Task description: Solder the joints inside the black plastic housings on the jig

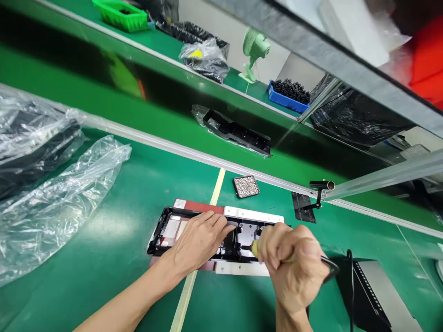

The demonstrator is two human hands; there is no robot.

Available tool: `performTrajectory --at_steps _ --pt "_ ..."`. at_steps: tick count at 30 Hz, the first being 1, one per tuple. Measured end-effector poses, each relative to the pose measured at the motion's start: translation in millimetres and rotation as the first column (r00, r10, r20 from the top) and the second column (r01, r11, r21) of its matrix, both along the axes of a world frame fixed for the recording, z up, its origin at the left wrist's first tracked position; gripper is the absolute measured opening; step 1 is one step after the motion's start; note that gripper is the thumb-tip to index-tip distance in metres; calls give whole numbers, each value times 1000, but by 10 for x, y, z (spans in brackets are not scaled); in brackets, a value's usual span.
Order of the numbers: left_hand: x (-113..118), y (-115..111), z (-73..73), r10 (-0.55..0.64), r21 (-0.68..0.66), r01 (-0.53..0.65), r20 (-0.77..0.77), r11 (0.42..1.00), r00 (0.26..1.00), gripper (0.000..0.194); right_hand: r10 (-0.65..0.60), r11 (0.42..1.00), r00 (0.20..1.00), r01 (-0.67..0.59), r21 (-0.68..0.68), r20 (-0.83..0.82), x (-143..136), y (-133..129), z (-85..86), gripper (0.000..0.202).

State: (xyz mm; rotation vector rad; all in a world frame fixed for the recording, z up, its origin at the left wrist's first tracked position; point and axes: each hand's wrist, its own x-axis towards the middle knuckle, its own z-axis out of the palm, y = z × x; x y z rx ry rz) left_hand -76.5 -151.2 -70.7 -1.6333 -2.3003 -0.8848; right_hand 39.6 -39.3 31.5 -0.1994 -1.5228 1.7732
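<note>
A long black plastic frame (159, 224) lies across a fixture with a dark red base (197, 206) and white blocks (254, 215). My left hand (204, 235) is laid over the middle of the frame, its fingers bent at the far rim and its thumb pointing right. In my right hand (292, 258) is a corded electric screwdriver (255, 248), its yellow nose pointing into the right part of the frame. My fingers wrap round its body and hide most of it; a black cord comes out behind. The bit's tip is hard to make out.
A small tray of screws (246, 186) sits beyond the fixture. Clear plastic bags (69, 203) lie at left. A black holder (320, 193) stands at the back right, near a black-and-grey box (380, 290). A metal shelf edge (311, 60) crosses overhead.
</note>
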Motion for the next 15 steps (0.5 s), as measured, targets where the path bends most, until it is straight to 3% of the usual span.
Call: performTrajectory --at_steps 3,7,11,15 --pt "13 -32 123 -41 111 21 185 994 982 27 -22 999 999 21 32 27 30 2 -46 38" --pt "163 -52 433 -155 172 75 523 982 838 34 -57 978 993 34 207 106 65 6 -29 37" --pt "394 7 737 -200 224 78 598 972 776 68 -93 938 988 45 344 124 89 11 60 32" --pt "538 105 799 -173 239 31 603 970 779 81 -201 869 971 118 480 125 108 12 122 29"
